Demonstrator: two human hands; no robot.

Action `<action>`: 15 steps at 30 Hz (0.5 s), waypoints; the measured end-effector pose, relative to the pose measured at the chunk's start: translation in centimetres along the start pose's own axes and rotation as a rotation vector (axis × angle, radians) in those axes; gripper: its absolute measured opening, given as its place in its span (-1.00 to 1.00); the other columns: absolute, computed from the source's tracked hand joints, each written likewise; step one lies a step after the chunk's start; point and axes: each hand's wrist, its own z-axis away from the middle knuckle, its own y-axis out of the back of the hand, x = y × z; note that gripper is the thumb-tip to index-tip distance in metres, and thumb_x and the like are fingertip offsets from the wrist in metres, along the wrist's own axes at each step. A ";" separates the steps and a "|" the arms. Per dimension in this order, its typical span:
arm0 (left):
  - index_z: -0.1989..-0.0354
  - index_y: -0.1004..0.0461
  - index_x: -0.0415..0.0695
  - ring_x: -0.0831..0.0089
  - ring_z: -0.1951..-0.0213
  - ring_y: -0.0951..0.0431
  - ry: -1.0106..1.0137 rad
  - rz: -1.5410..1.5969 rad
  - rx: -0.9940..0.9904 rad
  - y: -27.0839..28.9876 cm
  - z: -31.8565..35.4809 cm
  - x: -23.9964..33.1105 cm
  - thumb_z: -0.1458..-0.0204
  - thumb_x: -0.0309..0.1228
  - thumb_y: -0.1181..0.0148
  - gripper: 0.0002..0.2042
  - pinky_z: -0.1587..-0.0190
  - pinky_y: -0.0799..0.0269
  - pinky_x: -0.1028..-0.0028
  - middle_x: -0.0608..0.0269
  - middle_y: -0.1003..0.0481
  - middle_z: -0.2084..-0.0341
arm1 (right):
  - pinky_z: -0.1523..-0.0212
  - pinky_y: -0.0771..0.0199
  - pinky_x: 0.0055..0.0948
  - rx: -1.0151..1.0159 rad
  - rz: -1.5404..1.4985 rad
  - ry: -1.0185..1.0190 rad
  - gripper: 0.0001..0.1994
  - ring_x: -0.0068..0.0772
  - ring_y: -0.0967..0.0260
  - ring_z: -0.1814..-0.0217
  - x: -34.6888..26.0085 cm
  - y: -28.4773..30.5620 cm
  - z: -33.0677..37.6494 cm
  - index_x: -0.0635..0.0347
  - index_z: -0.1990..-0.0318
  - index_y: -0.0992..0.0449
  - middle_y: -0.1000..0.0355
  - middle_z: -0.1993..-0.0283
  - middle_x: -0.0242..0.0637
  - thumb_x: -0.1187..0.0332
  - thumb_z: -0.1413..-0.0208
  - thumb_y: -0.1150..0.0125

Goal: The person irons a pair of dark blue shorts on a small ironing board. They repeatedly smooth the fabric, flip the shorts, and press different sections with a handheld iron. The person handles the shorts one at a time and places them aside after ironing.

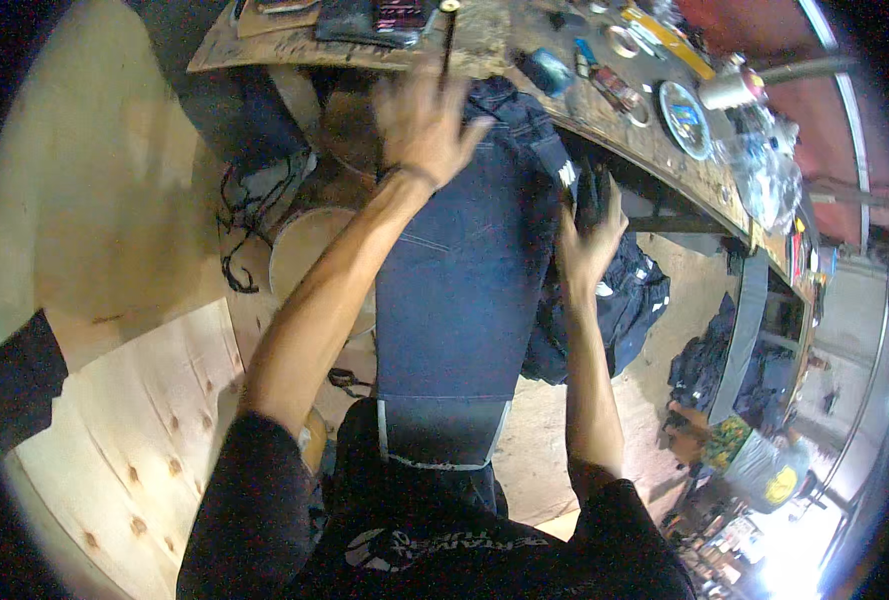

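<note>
A dark blue denim garment (pixel 464 310) with pocket stitching stretches from my lap toward the worktable. Its near end lies above a dark panel (pixel 439 430) with pale edges. My left hand (pixel 426 125), blurred by motion, is over the garment's far left corner with fingers spread and thumb out. At the garment's right side, my right hand (pixel 594 235) has its fingers curled about something black, which I cannot make out. White tags show by that hand.
On the wooden worktable (pixel 554 120) are a blue-rimmed plate (pixel 684 118), a thread cone (pixel 732 88), tape rolls and plastic bags. More dark denim (pixel 614 310) is heaped below my right forearm. A round stool (pixel 309 255) stands left. Another person (pixel 754 465) is at far right.
</note>
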 end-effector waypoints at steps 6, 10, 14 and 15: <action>-0.64 0.03 -0.32 0.05 -0.62 -0.09 0.841 0.793 -0.402 6.6 20.9 1.6 -0.47 0.20 0.11 -0.13 -0.64 0.11 0.23 -0.17 -0.08 -0.61 | -0.29 -0.46 -0.15 0.376 -0.214 -0.176 -0.50 -0.11 -0.55 -0.19 10.2 -3.0 5.3 0.42 -0.20 -0.54 -0.61 -0.17 0.07 0.21 -0.29 -0.47; -0.45 -0.33 -0.36 -0.13 -0.37 -0.44 0.965 0.653 -0.512 13.6 38.3 5.7 -0.56 0.00 0.20 -0.38 -0.43 -0.28 0.16 -0.35 -0.42 -0.35 | -0.42 -0.35 -0.17 0.361 -0.057 -0.236 -0.55 -0.04 -0.50 -0.27 6.1 -1.4 22.1 0.43 -0.29 -0.48 -0.55 -0.24 0.04 0.39 -0.34 -0.38; -0.37 -0.44 -0.38 -0.12 -0.31 -0.52 0.934 0.428 -0.689 21.0 47.2 4.9 -0.57 -0.06 0.22 -0.41 -0.41 -0.32 0.15 -0.33 -0.50 -0.28 | -0.46 -0.25 0.11 0.134 0.225 -0.013 -0.28 0.27 -0.28 -0.44 0.4 2.6 28.4 0.26 -0.44 -0.38 -0.38 -0.37 0.21 0.44 -0.06 -0.46; -0.36 -0.44 -0.40 -0.10 -0.32 -0.53 0.897 0.438 -0.634 21.4 47.1 4.2 -0.57 -0.06 0.21 -0.40 -0.42 -0.32 0.15 -0.31 -0.51 -0.28 | -0.47 -0.24 0.10 0.174 0.171 -0.114 -0.28 0.28 -0.26 -0.45 0.4 2.9 26.6 0.29 -0.43 -0.38 -0.37 -0.38 0.21 0.31 -0.11 -0.49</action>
